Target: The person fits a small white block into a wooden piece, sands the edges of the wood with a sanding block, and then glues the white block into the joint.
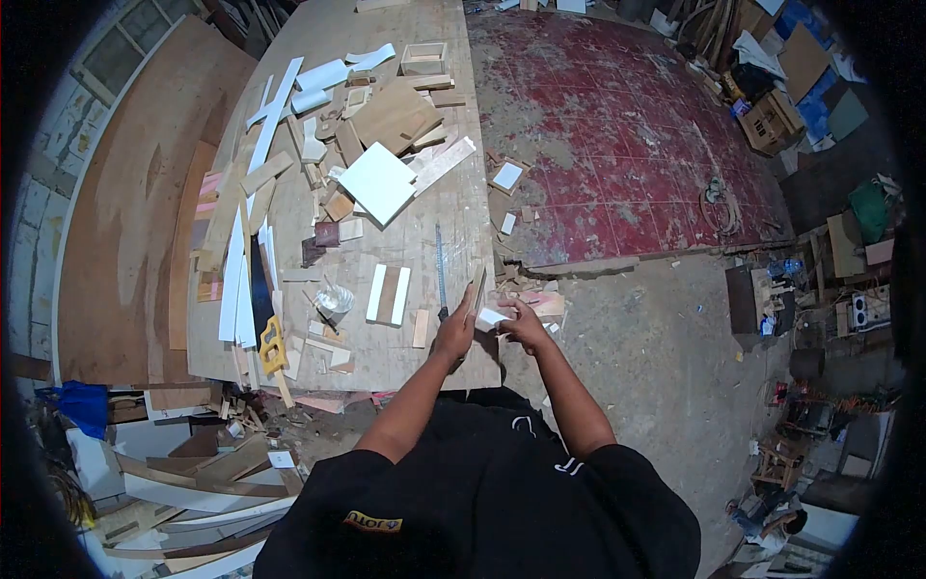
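Head view, left hand (456, 334): I see near-straight fingers gripping a thin board (478, 287), seemingly upright for steadiness.
Right hand (524, 328): fingertips pinching a white block (491, 318) just beside it, perhaps for control.
Ruler (440, 262): on the bench (400, 357), within reach.
Saw (272, 344): farther left, probably parked clear.

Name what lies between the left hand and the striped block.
In the head view, a small wood piece lies between the left hand and the striped block; a blue strip ends closer to the hand.
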A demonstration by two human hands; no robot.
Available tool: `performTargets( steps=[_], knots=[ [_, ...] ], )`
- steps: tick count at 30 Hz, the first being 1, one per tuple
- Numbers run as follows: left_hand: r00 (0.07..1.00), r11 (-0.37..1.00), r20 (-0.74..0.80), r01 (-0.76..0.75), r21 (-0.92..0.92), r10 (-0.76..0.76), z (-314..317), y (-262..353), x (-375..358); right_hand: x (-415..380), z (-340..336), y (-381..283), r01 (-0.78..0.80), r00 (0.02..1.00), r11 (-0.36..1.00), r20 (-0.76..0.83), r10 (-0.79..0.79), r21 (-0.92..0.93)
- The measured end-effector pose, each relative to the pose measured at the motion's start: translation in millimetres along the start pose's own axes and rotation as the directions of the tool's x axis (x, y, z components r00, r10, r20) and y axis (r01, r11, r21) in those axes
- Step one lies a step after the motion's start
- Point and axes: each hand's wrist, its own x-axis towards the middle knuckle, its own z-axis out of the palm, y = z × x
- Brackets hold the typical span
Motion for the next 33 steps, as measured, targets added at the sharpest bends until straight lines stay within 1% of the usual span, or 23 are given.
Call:
performTargets(
  steps=[1,3,4,5,7,8,9,11,12,13,14,15,17,19,20,21,23,24,26,27,29,31,33],
  knots=[
    [0.999,0.999,0.022,0.033,-0.004,-0.033,-1,1,0,4,-2,6,0.0,1.0,1.0,0.001,0.0,0.0],
    [0.997,0.998,0.045,0.067,-0.007,-0.066,1,-3,1,9,-5,11,0.01,0.995,0.993,-0.101,0.002,0.116],
    [1.0,1.0,0.0,0.005,-0.022,-0.005,4,-8,2,10,-7,13,0.027,0.994,0.986,-0.113,-0.009,0.164],
    [0.997,0.998,-0.044,-0.057,-0.035,0.056,7,-14,2,12,-10,15,0.026,0.994,0.986,-0.113,-0.007,0.165],
    [1.0,0.999,-0.012,-0.023,-0.033,0.022,1,-7,1,24,-19,31,0.029,0.997,0.947,-0.076,-0.005,0.32],
    [1.0,0.999,0.016,0.01,-0.031,-0.01,-2,-3,0,31,-19,40,0.037,0.994,0.938,-0.113,0.003,0.345],
    [1.0,0.999,0.017,0.011,-0.03,-0.011,1,-7,1,29,-16,38,0.036,0.994,0.937,-0.113,0.004,0.346],
    [0.994,0.995,-0.062,-0.091,-0.043,0.089,8,-17,4,27,-6,33,0.01,0.989,0.902,-0.137,0.055,0.432],
    [0.994,0.995,-0.064,-0.086,-0.041,0.083,5,-14,2,23,1,27,0.006,0.989,0.911,-0.137,0.055,0.413],
    [1.0,1.0,-0.013,-0.017,-0.023,0.017,0,-7,1,27,6,32,0.003,0.989,0.91,-0.133,0.057,0.414],
    [0.998,0.999,0.039,0.05,-0.003,-0.05,-3,1,0,31,11,37,0.018,0.992,0.938,-0.123,0.026,0.347],
    [0.998,0.999,0.043,0.052,0.0,-0.052,-2,1,0,35,16,42,0.035,0.994,0.959,-0.112,-0.004,0.28],
    [0.998,0.998,0.02,0.056,-0.006,-0.056,-1,1,-1,42,24,53,0.035,0.995,0.961,-0.101,-0.007,0.276],
    [0.998,0.998,0.027,0.057,-0.018,-0.056,-2,1,-1,34,30,47,0.08,0.994,0.969,-0.088,-0.06,0.233],
    [0.998,0.998,0.031,0.057,-0.035,-0.055,-2,1,-1,30,31,43,0.023,0.998,0.969,-0.057,-0.009,0.245],
    [0.998,0.998,0.036,0.057,-0.035,-0.055,-5,4,-2,28,29,42,0.021,0.998,0.969,-0.06,-0.007,0.247],
    [0.99,0.991,0.073,0.126,-0.047,-0.122,-9,11,-4,25,28,39,-0.003,1.0,0.988,-0.012,0.005,0.151],
    [0.99,0.991,0.076,0.127,-0.048,-0.123,-8,11,-4,23,28,39,-0.005,1.0,0.988,-0.014,0.007,0.152],
    [0.994,0.994,0.056,0.095,-0.049,-0.092,-7,11,-3,18,29,39,-0.028,0.997,0.999,0.073,0.025,0.038],
    [0.994,0.994,0.055,0.095,-0.05,-0.093,-5,9,-3,15,30,39,-0.029,0.997,0.999,0.073,0.026,0.036],
    [1.0,0.998,0.005,0.005,-0.057,-0.005,-2,6,-2,12,32,39,-0.036,0.99,0.999,0.134,0.036,0.002],
    [0.999,0.997,0.025,0.029,-0.068,-0.027,-3,8,-3,16,31,39,-0.036,0.989,0.999,0.143,0.034,0.014],
    [0.998,0.996,0.044,0.051,-0.077,-0.048,-4,10,-4,27,27,35,0.061,0.982,0.998,0.183,-0.054,-0.034]
  ],
)
